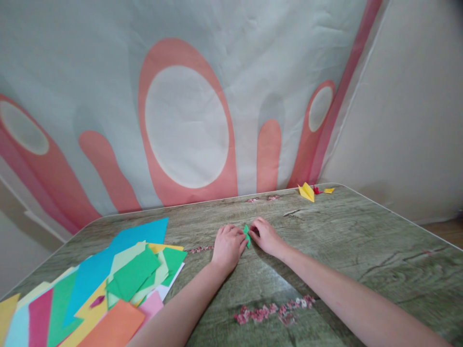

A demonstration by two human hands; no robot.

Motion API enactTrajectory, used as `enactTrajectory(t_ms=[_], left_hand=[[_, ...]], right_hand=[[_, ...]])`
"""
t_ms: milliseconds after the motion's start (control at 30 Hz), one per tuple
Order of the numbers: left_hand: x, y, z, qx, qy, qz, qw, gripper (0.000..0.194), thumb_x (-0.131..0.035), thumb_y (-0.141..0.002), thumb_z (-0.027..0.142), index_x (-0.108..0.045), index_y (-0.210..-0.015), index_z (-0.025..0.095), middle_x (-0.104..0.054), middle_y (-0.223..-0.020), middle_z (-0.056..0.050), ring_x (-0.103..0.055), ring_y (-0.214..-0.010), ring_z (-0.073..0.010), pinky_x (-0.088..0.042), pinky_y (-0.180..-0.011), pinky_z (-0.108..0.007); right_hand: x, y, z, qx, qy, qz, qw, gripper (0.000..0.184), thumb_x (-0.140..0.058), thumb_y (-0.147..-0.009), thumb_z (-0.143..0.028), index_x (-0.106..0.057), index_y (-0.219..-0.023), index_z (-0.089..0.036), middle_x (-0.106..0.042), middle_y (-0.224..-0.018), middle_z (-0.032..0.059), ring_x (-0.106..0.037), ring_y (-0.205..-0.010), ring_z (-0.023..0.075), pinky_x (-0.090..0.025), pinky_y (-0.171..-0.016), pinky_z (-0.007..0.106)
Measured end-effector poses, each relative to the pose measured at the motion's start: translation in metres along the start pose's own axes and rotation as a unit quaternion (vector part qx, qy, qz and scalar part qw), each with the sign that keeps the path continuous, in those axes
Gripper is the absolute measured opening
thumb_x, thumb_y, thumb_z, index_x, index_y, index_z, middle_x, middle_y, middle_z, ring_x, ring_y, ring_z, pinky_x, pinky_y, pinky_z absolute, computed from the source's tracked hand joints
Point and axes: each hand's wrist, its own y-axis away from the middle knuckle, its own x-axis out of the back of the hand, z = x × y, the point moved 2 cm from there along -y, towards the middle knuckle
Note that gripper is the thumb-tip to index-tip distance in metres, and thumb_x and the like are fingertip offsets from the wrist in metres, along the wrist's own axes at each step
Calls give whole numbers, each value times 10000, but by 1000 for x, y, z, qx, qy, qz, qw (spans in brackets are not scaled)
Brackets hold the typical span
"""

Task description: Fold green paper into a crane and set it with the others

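Green piece: a small folded green paper [247, 234] sits on the tabletop [361, 241], well to the right of the paper stack, pinched between both hands.
Stage of the folding: the green piece already looks small and creased into a narrow pointed form, so I judge several folds done; its final shape is too small to make out, and the work looks unfinished.
Finished pieces: a folded yellow piece [307, 191], with a small red bit and a yellow scrap beside it, lies far right of the paper stack at the tabletop's back edge.
Paper stack: loose coloured sheets [119, 282], blue, green, orange, pink and yellow, lie unfolded, so plenty of paper is left.
Left hand: the left hand [227, 245] rests knuckles up, fingers curled narrowly, tips pressing the green piece's left side.
Right hand: the right hand [264, 234] lies flat and low, fingers drawn together, tips touching the green piece's right edge.
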Motion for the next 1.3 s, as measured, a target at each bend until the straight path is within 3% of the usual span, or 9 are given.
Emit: enactTrajectory(t_ms=[167, 400, 567, 867, 1300], left_hand=[[0, -1, 1, -8, -14, -17, 1000, 193, -481, -871, 295, -657, -918, 231, -627, -954, -42, -453, -1019, -219, -330, -903, -376], [0, -1, 3, -5, -22, -27, 999, 193, -472, -874, 298, -646, -909, 224, -624, -947, -48, -450, -1024, -223, -335, -894, -370], [1, -1, 4, -17, -37, -30, 999, 198, -455, -882, 281, -634, -925, 208, -624, -944, -56, -458, -1023, -221, -340, -888, -369], [2, -1, 6, -57, -57, -48, 996, 222, -401, -895, 217, -619, -878, 179, -625, -861, -73, -526, -899, -210, -374, -847, -367], [6, 0, 13, -92, -84, -122, 985, 226, -426, -810, 108, -591, -963, 132, -596, -999, -135, -504, -1011, -247, -384, -883, -376]], right_hand=[[3, 3, -4, 27, 7, -4, 1000, 67, -529, -826, -139, -588, -845, -165, -547, -853, 42, -508, -820, 158, -407, -743, 272], [8, 15, -17, 82, 116, -74, 987, 206, -460, -884, -179, -647, -969, -199, -574, -1008, 70, -483, -927, 192, -376, -795, 317], [11, 17, -26, 99, 134, -106, 980, 231, -433, -903, -198, -639, -1006, -198, -582, -1067, 63, -444, -995, 199, -355, -844, 318], [14, 16, -26, 86, 160, -112, 977, 247, -404, -915, -208, -607, -1056, -218, -591, -1015, 68, -462, -961, 202, -342, -781, 317], [12, 2, -18, 69, 206, -121, 969, 263, -463, -879, -159, -580, -1094, -254, -557, -1099, 63, -443, -1015, 214, -311, -739, 318]])
